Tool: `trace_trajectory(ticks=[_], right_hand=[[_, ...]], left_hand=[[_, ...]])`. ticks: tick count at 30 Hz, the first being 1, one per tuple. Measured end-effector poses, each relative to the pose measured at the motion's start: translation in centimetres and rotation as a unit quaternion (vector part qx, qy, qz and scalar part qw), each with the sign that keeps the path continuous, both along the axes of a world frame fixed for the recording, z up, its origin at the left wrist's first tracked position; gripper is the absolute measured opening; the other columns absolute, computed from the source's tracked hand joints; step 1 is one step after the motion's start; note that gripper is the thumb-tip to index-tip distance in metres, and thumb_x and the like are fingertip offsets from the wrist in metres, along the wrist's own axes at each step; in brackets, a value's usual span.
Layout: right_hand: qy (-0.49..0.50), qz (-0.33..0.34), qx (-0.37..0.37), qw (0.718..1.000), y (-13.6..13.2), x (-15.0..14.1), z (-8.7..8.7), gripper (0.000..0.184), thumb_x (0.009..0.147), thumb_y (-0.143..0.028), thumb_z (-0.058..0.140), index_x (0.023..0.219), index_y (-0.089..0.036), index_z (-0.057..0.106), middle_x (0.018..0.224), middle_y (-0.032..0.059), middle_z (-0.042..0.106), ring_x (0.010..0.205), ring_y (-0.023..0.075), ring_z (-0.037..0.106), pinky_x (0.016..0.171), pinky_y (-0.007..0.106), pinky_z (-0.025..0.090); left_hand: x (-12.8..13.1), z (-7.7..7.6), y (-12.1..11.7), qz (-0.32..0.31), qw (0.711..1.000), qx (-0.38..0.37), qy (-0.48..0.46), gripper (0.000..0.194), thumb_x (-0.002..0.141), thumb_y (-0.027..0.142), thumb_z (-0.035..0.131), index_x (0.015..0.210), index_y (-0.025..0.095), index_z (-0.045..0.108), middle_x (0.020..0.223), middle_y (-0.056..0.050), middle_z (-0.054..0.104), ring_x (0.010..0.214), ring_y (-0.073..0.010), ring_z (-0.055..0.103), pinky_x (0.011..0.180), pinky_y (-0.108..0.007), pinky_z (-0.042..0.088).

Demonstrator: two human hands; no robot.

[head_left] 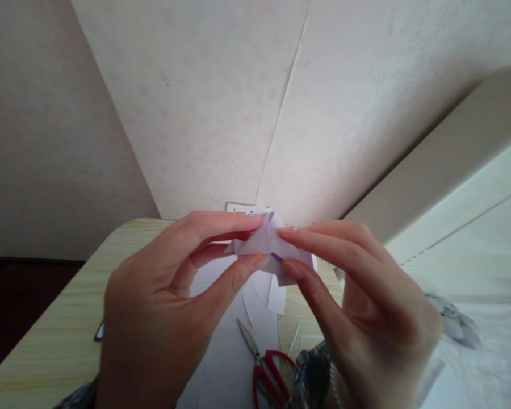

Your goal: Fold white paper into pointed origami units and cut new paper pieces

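Note:
A small folded piece of pale lilac paper (266, 243) is held up in front of me, above a light wooden table (63, 318). My left hand (170, 307) pinches its left side between thumb and fingers. My right hand (361, 301) pinches its right side the same way, thumb below and forefinger on top. Both hands are closed on the paper.
Red-handled scissors (266, 366) lie on the table below my hands, on white paper sheets (234, 341) with cut scraps (276, 298) nearby. A small dark object (99, 331) lies at the left. A wall socket (241, 208) sits behind the table. White bedding (485, 352) is at the right.

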State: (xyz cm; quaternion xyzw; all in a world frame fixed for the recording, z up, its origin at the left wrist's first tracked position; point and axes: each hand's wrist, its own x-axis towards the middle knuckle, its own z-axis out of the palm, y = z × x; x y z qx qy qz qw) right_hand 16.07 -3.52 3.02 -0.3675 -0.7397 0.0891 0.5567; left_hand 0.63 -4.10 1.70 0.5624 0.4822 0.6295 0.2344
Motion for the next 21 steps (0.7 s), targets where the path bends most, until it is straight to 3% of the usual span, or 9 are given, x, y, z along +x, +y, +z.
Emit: trace_trajectory(ticks=[7,12,21], right_hand=[[-0.02,-0.01,0.051,0.998,0.18,-0.17,-0.27,0.027,0.084,-0.004,0.072,0.106,-0.02,0.076,0.096,0.0013,0.072,0.09,0.0153,0.065,0.072,0.031,0.056],[-0.023,0.002,0.017,1.0,0.08,-0.09,-0.17,0.035,0.085,-0.006,0.071,0.113,-0.027,0.074,0.1,0.0009,0.072,0.094,0.0179,0.064,0.075,0.035,0.056],[-0.025,-0.009,0.016,1.0,-0.11,-0.25,-0.22,0.039,0.084,-0.004,0.068,0.115,-0.028,0.074,0.103,0.0002,0.07,0.094,0.018,0.064,0.075,0.036,0.057]], left_hand=[[0.17,0.17,-0.19,0.079,0.995,0.011,0.064,0.023,0.083,0.026,0.074,0.099,0.043,0.075,0.094,0.013,0.078,0.085,-0.013,0.075,0.082,-0.019,0.062],[-0.32,0.32,-0.33,0.054,0.994,0.01,0.097,0.02,0.085,0.031,0.073,0.1,0.044,0.074,0.096,0.011,0.079,0.084,-0.0181,0.076,0.084,-0.032,0.064],[-0.48,0.49,-0.36,0.052,0.991,0.008,0.12,0.026,0.084,0.029,0.074,0.102,0.047,0.071,0.101,0.015,0.078,0.091,-0.0157,0.075,0.084,-0.028,0.062]])
